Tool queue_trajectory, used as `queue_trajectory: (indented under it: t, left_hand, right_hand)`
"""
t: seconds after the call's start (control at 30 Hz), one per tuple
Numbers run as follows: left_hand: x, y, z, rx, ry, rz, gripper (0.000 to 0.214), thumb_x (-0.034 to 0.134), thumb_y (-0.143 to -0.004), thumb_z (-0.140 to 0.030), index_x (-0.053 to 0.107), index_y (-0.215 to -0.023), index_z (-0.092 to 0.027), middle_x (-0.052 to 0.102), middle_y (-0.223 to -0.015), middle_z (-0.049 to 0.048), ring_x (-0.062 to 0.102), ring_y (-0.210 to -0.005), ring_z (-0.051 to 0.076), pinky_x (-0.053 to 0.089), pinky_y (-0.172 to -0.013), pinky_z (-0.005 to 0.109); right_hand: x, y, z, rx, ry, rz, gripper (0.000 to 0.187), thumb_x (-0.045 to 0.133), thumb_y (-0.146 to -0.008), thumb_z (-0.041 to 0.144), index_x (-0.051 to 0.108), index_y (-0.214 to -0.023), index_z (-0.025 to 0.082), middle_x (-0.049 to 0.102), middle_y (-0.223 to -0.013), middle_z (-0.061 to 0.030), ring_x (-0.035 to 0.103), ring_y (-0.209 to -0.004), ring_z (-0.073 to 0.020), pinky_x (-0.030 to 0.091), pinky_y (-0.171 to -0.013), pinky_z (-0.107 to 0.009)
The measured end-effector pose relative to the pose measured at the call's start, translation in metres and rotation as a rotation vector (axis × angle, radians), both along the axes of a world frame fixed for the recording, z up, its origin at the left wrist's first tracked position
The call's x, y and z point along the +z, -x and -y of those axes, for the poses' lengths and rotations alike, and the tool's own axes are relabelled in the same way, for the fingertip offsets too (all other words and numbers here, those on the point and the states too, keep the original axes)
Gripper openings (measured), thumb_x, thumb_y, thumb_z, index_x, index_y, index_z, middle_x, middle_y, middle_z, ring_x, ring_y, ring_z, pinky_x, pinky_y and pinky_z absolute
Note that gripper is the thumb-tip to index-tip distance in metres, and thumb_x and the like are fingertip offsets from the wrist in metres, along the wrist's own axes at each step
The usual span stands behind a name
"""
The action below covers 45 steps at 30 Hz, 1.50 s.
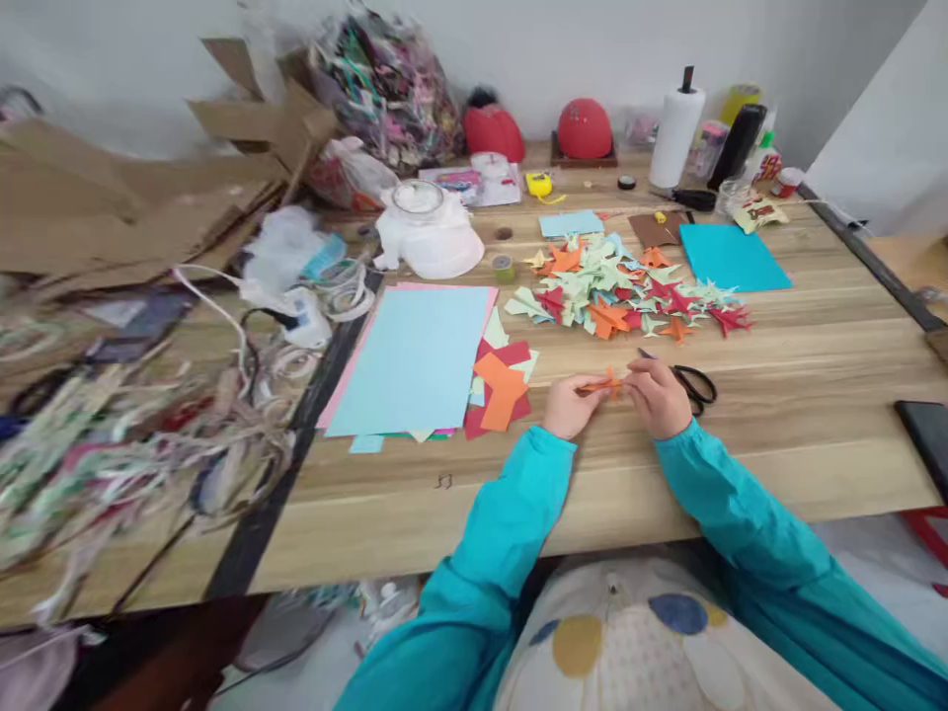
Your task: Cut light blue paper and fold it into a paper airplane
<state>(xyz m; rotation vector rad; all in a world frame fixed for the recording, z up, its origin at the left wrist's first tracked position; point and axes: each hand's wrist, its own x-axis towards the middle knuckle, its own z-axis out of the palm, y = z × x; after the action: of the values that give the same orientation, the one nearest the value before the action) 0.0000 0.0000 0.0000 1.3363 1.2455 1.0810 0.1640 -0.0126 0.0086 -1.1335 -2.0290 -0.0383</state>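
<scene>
Between both my hands is a small folded piece of orange paper [611,383], raised just over the wooden table. My left hand [570,405] pinches its left end, and my right hand [659,397] closes on its right end. Black-handled scissors [700,387] lie beside and partly behind my right hand. Past my hands spreads a pile of folded paper pieces [607,276] in pale green, orange, red and blue. Left of my left hand, orange cut paper [502,390] rests on red and green scraps. Light blue sheets [415,360] are stacked over pink ones farther left.
Tangled cords and strips [185,454] cover the left table. A white cap [436,232], a yellow tape measure [539,185] and a bright blue sheet [733,257] lie toward the back. A black phone [924,434] sits at the right edge. Bottles stand in the back right corner.
</scene>
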Motion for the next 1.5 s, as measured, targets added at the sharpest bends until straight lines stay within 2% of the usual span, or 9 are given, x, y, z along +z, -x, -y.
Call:
queue_trajectory:
  t: [0.07, 0.23, 0.5, 0.7, 0.8, 0.93, 1.2, 1.4, 1.5]
  left_hand:
    - [0.0, 0.001, 0.0, 0.008, 0.017, 0.026, 0.019, 0.07, -0.064, -0.019, 0.072, -0.083, -0.014, 0.072, -0.088, 0.0091, 0.067, -0.082, 0.02, 0.052, -0.079, 0.033]
    - [-0.002, 0.002, -0.001, 0.032, 0.018, 0.102, 0.022, 0.073, -0.062, -0.023, 0.072, -0.083, -0.015, 0.072, -0.088, 0.0095, 0.066, -0.084, 0.022, 0.051, -0.081, 0.035]
    - [-0.006, 0.002, -0.002, 0.051, -0.002, 0.139, 0.024, 0.073, -0.062, -0.026, 0.072, -0.083, -0.015, 0.072, -0.087, 0.0086, 0.067, -0.082, 0.021, 0.052, -0.078, 0.034]
    - [-0.003, -0.001, 0.001, -0.021, -0.041, 0.145, 0.017, 0.072, -0.062, -0.024, 0.072, -0.077, -0.016, 0.072, -0.084, 0.0074, 0.067, -0.078, 0.02, 0.053, -0.076, 0.033]
    - [0.0, -0.001, 0.002, -0.045, -0.034, 0.134, 0.015, 0.072, -0.061, -0.024, 0.072, -0.074, -0.016, 0.073, -0.081, 0.0071, 0.067, -0.076, 0.02, 0.054, -0.074, 0.033]
    - [0.003, 0.002, 0.001, -0.057, -0.015, 0.092, 0.017, 0.071, -0.063, -0.025, 0.073, -0.077, -0.016, 0.073, -0.083, 0.0072, 0.067, -0.078, 0.021, 0.054, -0.076, 0.033]
    - [0.006, 0.009, -0.002, -0.162, -0.021, 0.076, 0.019, 0.066, -0.07, -0.027, 0.073, -0.085, -0.018, 0.072, -0.092, 0.0055, 0.066, -0.091, 0.021, 0.05, -0.087, 0.034]
    - [0.004, 0.012, -0.002, -0.259, 0.06, 0.143, 0.032, 0.064, -0.073, -0.035, 0.069, -0.099, -0.016, 0.071, -0.094, 0.0067, 0.066, -0.093, 0.022, 0.048, -0.09, 0.036]
    - [0.003, 0.014, -0.003, -0.27, 0.094, 0.173, 0.036, 0.067, -0.07, -0.037, 0.069, -0.099, -0.015, 0.071, -0.092, 0.0078, 0.066, -0.091, 0.022, 0.049, -0.089, 0.036]
  right_hand:
    - [-0.001, -0.002, -0.001, -0.001, 0.026, -0.039, 0.013, 0.053, -0.083, 0.025, 0.061, -0.091, 0.018, 0.06, -0.1, -0.0114, 0.058, -0.094, -0.0215, 0.052, -0.082, -0.036]
    - [-0.001, -0.004, 0.0, -0.013, 0.081, -0.12, 0.037, 0.06, -0.079, 0.031, 0.051, -0.114, 0.021, 0.057, -0.107, -0.0108, 0.057, -0.099, -0.0229, 0.052, -0.084, -0.039]
    - [0.002, -0.002, 0.001, 0.012, 0.1, -0.207, 0.036, 0.058, -0.08, 0.027, 0.051, -0.116, 0.023, 0.055, -0.108, -0.0093, 0.058, -0.09, -0.0196, 0.054, -0.078, -0.037]
    - [-0.005, -0.002, -0.001, 0.05, 0.141, -0.155, 0.016, 0.059, -0.079, 0.027, 0.064, -0.093, 0.02, 0.045, -0.118, -0.0114, 0.051, -0.106, -0.0239, 0.052, -0.08, -0.038]
    - [-0.006, -0.002, -0.001, 0.067, 0.154, -0.128, 0.014, 0.056, -0.081, 0.025, 0.067, -0.087, 0.02, 0.047, -0.114, -0.0112, 0.049, -0.108, -0.0246, 0.052, -0.076, -0.037]
    - [-0.002, -0.003, 0.0, 0.036, 0.12, -0.104, 0.015, 0.054, -0.083, 0.025, 0.069, -0.082, 0.02, 0.051, -0.111, -0.0112, 0.049, -0.108, -0.0246, 0.05, -0.077, -0.037]
    - [0.001, -0.007, -0.002, 0.01, 0.074, -0.083, 0.015, 0.055, -0.083, 0.026, 0.069, -0.081, 0.021, 0.053, -0.113, -0.0103, 0.051, -0.107, -0.0242, 0.047, -0.081, -0.038]
    - [0.001, -0.009, -0.003, -0.005, 0.067, -0.083, 0.015, 0.056, -0.082, 0.026, 0.069, -0.083, 0.02, 0.053, -0.112, -0.0109, 0.052, -0.104, -0.0236, 0.046, -0.084, -0.038]
    - [0.001, -0.01, -0.003, 0.004, 0.073, -0.071, 0.015, 0.056, -0.082, 0.025, 0.07, -0.082, 0.02, 0.052, -0.113, -0.0108, 0.051, -0.105, -0.0236, 0.045, -0.085, -0.039]
